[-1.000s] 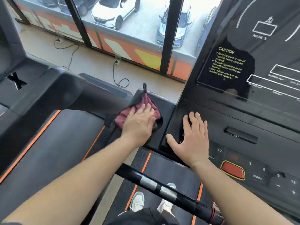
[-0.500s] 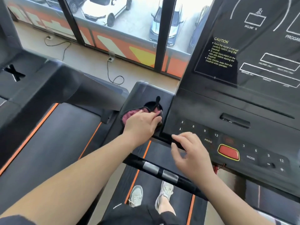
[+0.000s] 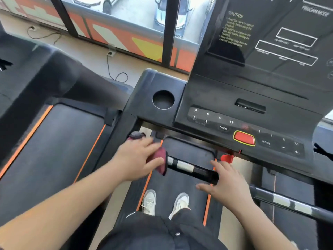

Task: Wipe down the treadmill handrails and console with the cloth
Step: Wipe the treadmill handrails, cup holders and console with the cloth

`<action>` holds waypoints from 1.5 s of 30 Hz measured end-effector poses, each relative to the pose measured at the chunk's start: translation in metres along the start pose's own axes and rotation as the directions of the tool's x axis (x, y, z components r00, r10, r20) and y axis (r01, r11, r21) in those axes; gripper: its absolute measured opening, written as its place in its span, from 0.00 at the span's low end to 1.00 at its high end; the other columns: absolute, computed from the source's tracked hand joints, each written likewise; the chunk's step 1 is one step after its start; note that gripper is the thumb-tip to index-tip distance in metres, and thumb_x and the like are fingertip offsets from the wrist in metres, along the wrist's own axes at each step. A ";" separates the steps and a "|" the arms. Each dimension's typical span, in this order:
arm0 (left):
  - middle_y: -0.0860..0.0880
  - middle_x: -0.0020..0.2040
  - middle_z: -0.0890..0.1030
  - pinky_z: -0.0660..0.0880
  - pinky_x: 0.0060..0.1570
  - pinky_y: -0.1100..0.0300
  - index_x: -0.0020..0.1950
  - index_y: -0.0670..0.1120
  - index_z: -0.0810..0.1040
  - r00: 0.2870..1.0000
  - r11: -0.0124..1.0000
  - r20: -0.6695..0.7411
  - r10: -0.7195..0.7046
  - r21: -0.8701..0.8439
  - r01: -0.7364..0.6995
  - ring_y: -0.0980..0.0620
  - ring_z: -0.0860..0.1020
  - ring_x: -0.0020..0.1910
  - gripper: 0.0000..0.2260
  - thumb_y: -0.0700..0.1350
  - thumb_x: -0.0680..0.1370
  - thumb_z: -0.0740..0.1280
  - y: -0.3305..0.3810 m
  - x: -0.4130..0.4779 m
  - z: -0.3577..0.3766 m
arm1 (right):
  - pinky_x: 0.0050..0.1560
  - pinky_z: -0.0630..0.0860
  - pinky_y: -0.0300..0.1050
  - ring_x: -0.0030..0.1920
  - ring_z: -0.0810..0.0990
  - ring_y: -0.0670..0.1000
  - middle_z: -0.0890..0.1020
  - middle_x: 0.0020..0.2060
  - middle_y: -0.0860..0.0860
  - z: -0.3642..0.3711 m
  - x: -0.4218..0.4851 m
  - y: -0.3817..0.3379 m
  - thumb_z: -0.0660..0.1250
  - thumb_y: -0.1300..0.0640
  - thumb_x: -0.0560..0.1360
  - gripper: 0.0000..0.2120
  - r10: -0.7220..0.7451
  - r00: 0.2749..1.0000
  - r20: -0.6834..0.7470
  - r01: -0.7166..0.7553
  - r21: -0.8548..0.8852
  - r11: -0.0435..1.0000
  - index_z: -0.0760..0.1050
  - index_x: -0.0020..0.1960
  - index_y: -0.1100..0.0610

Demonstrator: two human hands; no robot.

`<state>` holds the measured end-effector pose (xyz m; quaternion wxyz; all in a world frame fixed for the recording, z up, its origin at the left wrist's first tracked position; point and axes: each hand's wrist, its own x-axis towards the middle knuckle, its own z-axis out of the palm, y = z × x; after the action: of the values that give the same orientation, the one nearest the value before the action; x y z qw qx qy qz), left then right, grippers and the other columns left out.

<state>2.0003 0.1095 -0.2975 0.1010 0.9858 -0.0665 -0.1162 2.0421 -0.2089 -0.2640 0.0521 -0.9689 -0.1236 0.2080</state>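
Cloth: the maroon cloth (image 3: 160,160) sits at the left end of the front handrail (image 3: 191,168). Motion blur hides whether it is on the bar or just off it.
Left grip: the left grip (image 3: 137,159) grasps the cloth, fingers over it and thumb beneath.
Right grip: the right grip (image 3: 229,184) is released, fingers spread and holding nothing. It is over the middle of the handrail, and I cannot tell if it touches.
Handrail: a black bar with silver patches, running to the right below the console (image 3: 252,98).
Console: the red button (image 3: 244,138) sits among the keys, with the cup holder (image 3: 163,99) at its left corner.
Red clip: the red clip (image 3: 227,158) hangs under the console, just above the bar and between the grips.
Risk: a wipe along the bar could likely snag the red clip and pull it loose. A loosely bunched cloth could slip free and drop to the belt (image 3: 180,186). Once wiping reaches the console, pressure on the keys could trigger a button.
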 end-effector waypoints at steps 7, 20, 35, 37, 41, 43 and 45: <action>0.49 0.47 0.81 0.70 0.55 0.46 0.49 0.51 0.82 0.944 0.954 -0.163 -0.288 0.035 0.297 0.41 0.77 0.49 0.23 0.63 0.81 0.53 0.069 0.017 0.025 | 0.57 0.74 0.46 0.61 0.77 0.51 0.77 0.60 0.40 -0.001 -0.013 0.041 0.71 0.30 0.68 0.34 0.065 0.998 -0.003 -0.065 -0.002 0.998 0.72 0.70 0.43; 0.55 0.60 0.80 0.56 0.75 0.36 0.63 0.53 0.79 0.937 0.971 -0.254 -0.239 -0.060 0.231 0.44 0.73 0.65 0.18 0.54 0.83 0.53 0.125 0.010 0.045 | 0.47 0.76 0.43 0.58 0.81 0.48 0.80 0.55 0.41 -0.009 -0.012 0.053 0.65 0.32 0.74 0.23 -0.077 0.997 -0.008 0.076 -0.093 0.993 0.75 0.65 0.41; 0.53 0.70 0.76 0.54 0.77 0.39 0.73 0.52 0.74 0.974 0.999 -0.222 0.044 0.040 -0.036 0.47 0.68 0.73 0.21 0.54 0.83 0.55 0.172 -0.001 0.056 | 0.42 0.78 0.44 0.46 0.82 0.51 0.80 0.40 0.44 -0.008 -0.006 0.058 0.66 0.31 0.72 0.19 -0.092 0.996 0.015 0.093 -0.129 0.987 0.78 0.51 0.45; 0.55 0.69 0.76 0.55 0.77 0.41 0.74 0.54 0.73 0.968 0.996 -0.249 0.004 0.090 0.019 0.48 0.68 0.73 0.20 0.55 0.84 0.54 0.132 -0.005 0.048 | 0.43 0.79 0.45 0.47 0.83 0.52 0.81 0.42 0.44 -0.005 -0.008 0.058 0.65 0.30 0.73 0.20 -0.102 0.995 -0.010 0.100 -0.138 0.985 0.78 0.51 0.45; 0.55 0.72 0.70 0.43 0.80 0.40 0.74 0.55 0.69 0.900 0.906 -0.213 -0.381 0.107 0.409 0.48 0.59 0.79 0.23 0.56 0.84 0.44 0.059 -0.020 0.028 | 0.43 0.76 0.44 0.51 0.83 0.52 0.84 0.46 0.45 -0.002 -0.009 0.056 0.65 0.30 0.73 0.22 -0.113 0.993 -0.045 0.105 -0.147 0.983 0.78 0.54 0.46; 0.53 0.74 0.70 0.42 0.80 0.40 0.75 0.53 0.69 0.858 0.873 -0.231 -0.459 0.059 0.484 0.44 0.57 0.80 0.25 0.56 0.83 0.43 0.090 -0.014 0.033 | 0.44 0.77 0.44 0.51 0.83 0.52 0.83 0.45 0.44 -0.002 -0.010 0.056 0.65 0.31 0.73 0.21 -0.110 0.993 -0.044 0.103 -0.140 0.985 0.78 0.53 0.46; 0.52 0.75 0.70 0.43 0.80 0.40 0.77 0.51 0.67 0.918 0.936 -0.205 -0.339 0.022 0.351 0.41 0.58 0.79 0.26 0.56 0.83 0.47 0.138 -0.008 0.051 | 0.44 0.78 0.45 0.51 0.83 0.52 0.83 0.45 0.44 -0.002 -0.011 0.056 0.65 0.31 0.73 0.20 -0.103 0.994 -0.047 0.096 -0.133 0.987 0.78 0.54 0.45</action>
<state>1.9652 -0.0324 -0.3143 0.0561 0.9913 0.1153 -0.0314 2.0456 -0.2659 -0.2669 0.0024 -0.9681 -0.1836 0.1708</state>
